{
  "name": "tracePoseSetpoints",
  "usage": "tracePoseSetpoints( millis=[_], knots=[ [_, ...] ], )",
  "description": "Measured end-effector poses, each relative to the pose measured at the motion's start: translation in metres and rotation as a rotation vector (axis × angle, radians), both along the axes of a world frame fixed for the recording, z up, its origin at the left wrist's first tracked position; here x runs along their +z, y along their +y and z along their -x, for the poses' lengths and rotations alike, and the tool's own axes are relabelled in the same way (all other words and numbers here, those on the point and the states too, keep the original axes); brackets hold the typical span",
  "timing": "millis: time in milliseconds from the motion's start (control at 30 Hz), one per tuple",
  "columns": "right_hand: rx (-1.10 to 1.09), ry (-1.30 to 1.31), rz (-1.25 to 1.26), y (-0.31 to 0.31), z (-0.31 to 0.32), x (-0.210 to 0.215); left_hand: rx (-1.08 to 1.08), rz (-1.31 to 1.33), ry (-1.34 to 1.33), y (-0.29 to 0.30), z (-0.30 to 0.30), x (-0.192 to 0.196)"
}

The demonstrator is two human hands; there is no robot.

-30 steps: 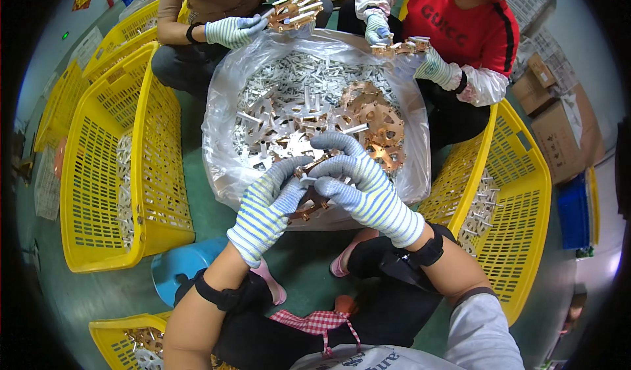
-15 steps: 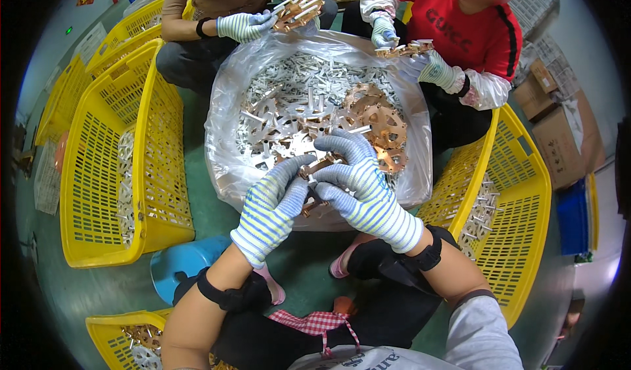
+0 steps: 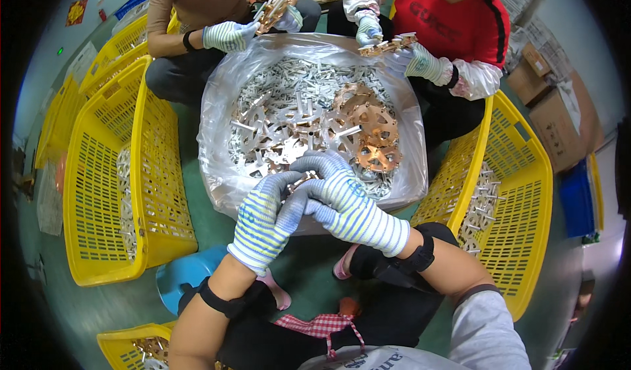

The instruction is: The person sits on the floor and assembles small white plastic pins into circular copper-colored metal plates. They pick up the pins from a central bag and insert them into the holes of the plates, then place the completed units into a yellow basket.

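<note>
My left hand, in a striped knit glove, is closed on a small copper-coloured metal plate above the near edge of a plastic-lined bin. My right hand, gloved alike, grips the same plate from the other side. Fingers of both gloves hide most of it; pale pin ends show on top. Inside the bin lie many short silver pins, silver cut-out plates and round copper-coloured plates.
Two people in gloves sit across the bin, each holding a copper-coloured plate with pins. Tall yellow crates stand left, another yellow crate right, both holding silver plates. A blue bucket is by my left knee; cardboard boxes are at right.
Both hands have drawn closer together around the plate, and my right fingers have curled further over it. The view has shifted slightly.
</note>
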State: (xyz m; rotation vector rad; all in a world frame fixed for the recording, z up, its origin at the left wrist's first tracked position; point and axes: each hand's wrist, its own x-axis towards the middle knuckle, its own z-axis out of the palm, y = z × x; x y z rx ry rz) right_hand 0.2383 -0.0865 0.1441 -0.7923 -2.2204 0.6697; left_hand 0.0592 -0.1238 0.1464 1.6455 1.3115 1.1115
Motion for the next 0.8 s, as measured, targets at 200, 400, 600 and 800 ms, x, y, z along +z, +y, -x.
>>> tracePoseSetpoints(
  millis=[200,400,600,800],
  knots=[
    [0.012,0.307,0.184,0.006,-0.014,0.021,0.046,0.31,-0.196,0.009,0.011,0.015],
    [0.039,0.317,0.655,0.014,-0.021,0.008,-0.07,0.199,-0.255,0.017,0.021,-0.005],
    [0.172,0.422,0.898,0.01,-0.017,0.009,-0.001,0.366,-0.182,0.01,0.009,0.008],
    [0.2,0.397,0.919,0.026,-0.034,0.01,0.032,0.381,-0.179,0.012,0.008,0.012]
  ],
)
